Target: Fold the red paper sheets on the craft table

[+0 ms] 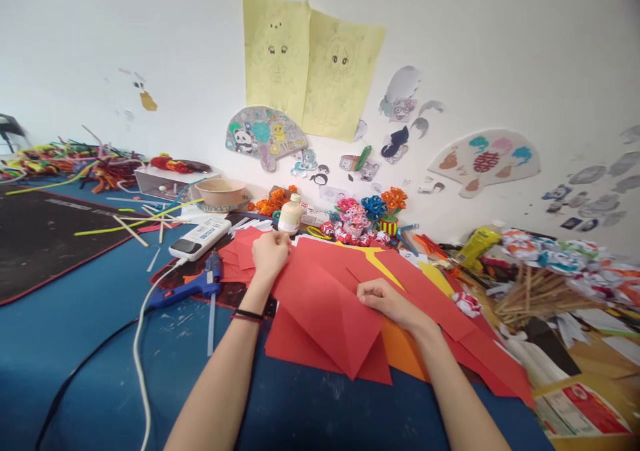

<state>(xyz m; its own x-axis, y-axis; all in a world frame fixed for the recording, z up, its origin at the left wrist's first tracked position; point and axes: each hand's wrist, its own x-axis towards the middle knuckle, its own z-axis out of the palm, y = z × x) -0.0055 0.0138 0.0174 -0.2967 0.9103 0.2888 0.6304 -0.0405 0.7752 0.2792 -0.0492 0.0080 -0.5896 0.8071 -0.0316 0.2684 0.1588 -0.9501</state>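
A creased sheet of red paper (pixel 325 297) is held up between my two hands, over other red sheets on the blue table. My left hand (pixel 271 254) pinches its upper left part with curled fingers. On the right edge, my right hand (pixel 383 299) grips the same sheet between thumb and bent fingers. Beneath lie more red sheets, and part of an orange sheet (pixel 403 351) shows below my right hand. Long red strips (pixel 450 304) and yellow paper (pixel 435 279) spread to the right.
A blue glue gun (pixel 200 287) and a white power strip (pixel 200 237) with cables lie left. A glue bottle (pixel 291 216), a bowl (pixel 220 194) and pipe-cleaner flowers (pixel 374 211) stand behind. Wooden sticks (pixel 530 297) are heaped right.
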